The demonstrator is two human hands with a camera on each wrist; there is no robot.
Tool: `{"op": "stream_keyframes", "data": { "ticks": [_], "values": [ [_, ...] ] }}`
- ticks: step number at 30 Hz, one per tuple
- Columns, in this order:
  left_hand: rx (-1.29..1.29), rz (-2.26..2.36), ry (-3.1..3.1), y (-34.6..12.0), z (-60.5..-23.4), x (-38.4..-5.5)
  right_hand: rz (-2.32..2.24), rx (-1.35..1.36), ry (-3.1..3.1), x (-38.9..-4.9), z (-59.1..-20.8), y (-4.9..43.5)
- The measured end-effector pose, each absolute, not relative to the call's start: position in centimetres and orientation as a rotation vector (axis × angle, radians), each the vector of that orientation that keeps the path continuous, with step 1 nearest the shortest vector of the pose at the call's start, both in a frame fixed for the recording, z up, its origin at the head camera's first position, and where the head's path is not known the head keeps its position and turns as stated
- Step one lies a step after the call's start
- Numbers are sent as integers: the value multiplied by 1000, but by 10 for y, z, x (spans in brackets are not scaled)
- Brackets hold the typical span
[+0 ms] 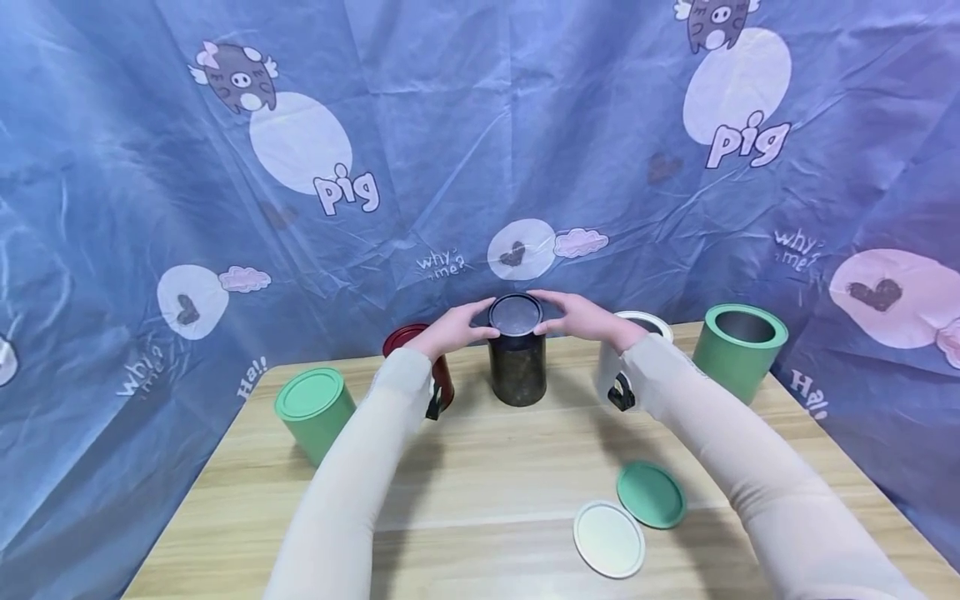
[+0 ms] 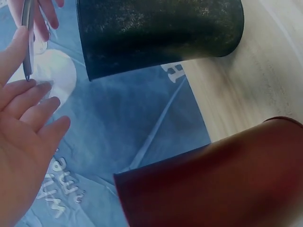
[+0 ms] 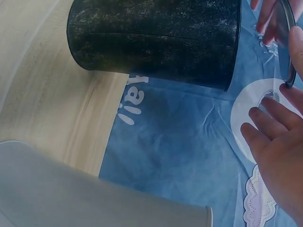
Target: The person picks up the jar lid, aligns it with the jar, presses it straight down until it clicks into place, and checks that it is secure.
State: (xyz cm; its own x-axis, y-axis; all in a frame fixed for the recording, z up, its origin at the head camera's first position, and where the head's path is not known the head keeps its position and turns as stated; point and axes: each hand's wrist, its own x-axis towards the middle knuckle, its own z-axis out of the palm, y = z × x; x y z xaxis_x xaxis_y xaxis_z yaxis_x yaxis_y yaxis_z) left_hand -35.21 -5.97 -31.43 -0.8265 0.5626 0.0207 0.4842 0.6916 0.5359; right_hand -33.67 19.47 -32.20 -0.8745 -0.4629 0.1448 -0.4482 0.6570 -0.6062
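Note:
Both hands pinch a round black lid (image 1: 516,315) from opposite sides. In the wrist views the lid (image 2: 28,40) appears edge-on, with a gap between it and the rim of the black canister (image 1: 517,375). My left hand (image 1: 453,327) has its thumb on the near side and its fingers at the far side of the lid. On the opposite side, my right hand (image 1: 579,320) grips in the same way. The canister (image 3: 154,40) stands upright below, its mouth hidden by the lid in the head view.
A red canister (image 1: 444,383) and a lidded green canister (image 1: 313,412) stand left. Right are an uncovered white canister (image 1: 609,371), partly behind my sleeve, and an uncovered green canister (image 1: 731,367). A green lid (image 1: 651,494) and white lid (image 1: 609,539) lie in front. A blue curtain (image 1: 450,150) hangs behind.

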Motion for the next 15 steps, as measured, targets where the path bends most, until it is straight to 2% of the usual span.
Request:
{"op": "stream_keyframes", "data": {
  "ticks": [15],
  "values": [
    [861, 819, 2661, -60, -328, -364, -1140, -776, 2692, -346, -334, 192]
  ]
}}
